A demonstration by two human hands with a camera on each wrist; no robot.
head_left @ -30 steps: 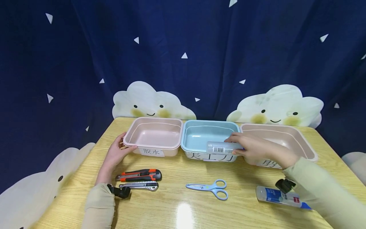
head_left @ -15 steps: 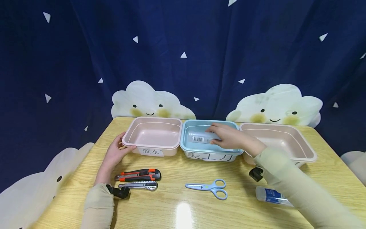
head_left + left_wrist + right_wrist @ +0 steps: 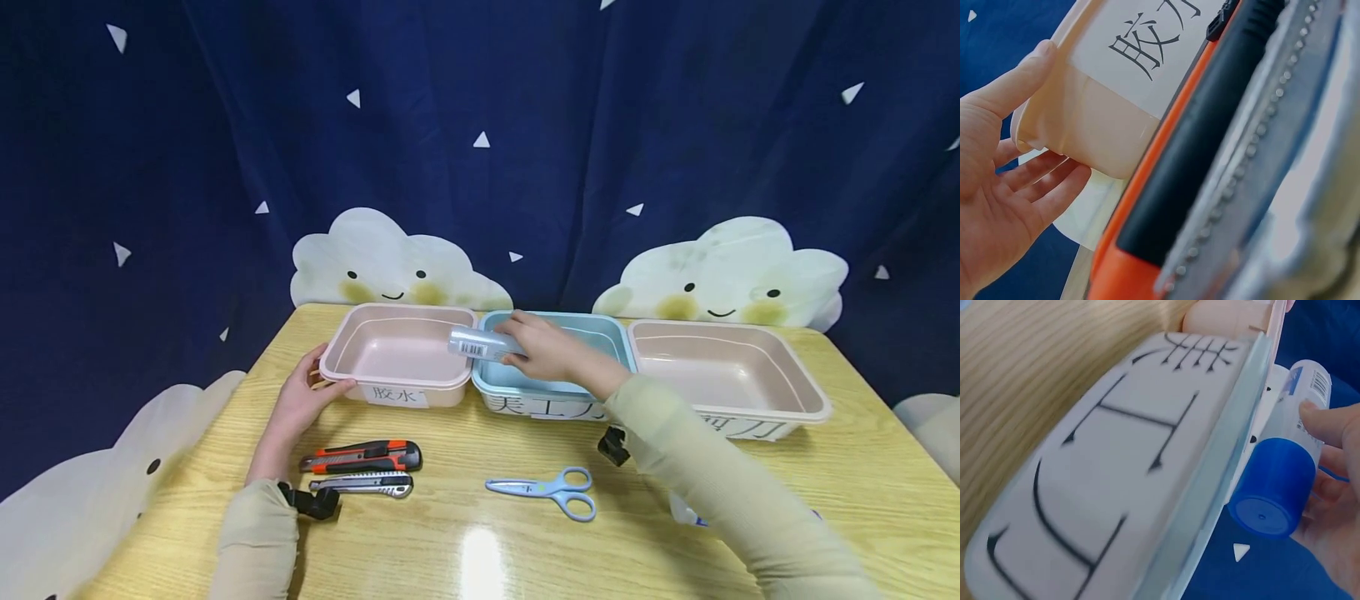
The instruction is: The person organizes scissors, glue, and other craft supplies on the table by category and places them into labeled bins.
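Observation:
My right hand [image 3: 553, 352] grips a clear glue bottle [image 3: 474, 343] above the left rim of the blue bin [image 3: 517, 390]. Tilted, the bottle reaches over the edge of the left pink bin [image 3: 442, 395]. In the right wrist view its blue cap [image 3: 1269, 487] points toward the camera, with the thumb along the barcode side. My left hand [image 3: 298, 404] holds the left pink bin by its near left corner, thumb on the front wall and fingers at the side, as the left wrist view shows. An orange-black utility knife [image 3: 367, 457] and a silver utility knife [image 3: 367, 484] lie close to that wrist.
Blue scissors [image 3: 551, 493] lie on the wooden table [image 3: 420, 558]. Another pink bin [image 3: 806, 392] stands at the right, labelled like the others. My right sleeve mostly covers a second glue bottle [image 3: 681, 510]. A dark blue curtain [image 3: 540, 183] hangs behind.
My right hand has carried the glue bottle leftward, from the right side of the blue bin across to the left pink bin's rim. The left hand has stayed at its corner.

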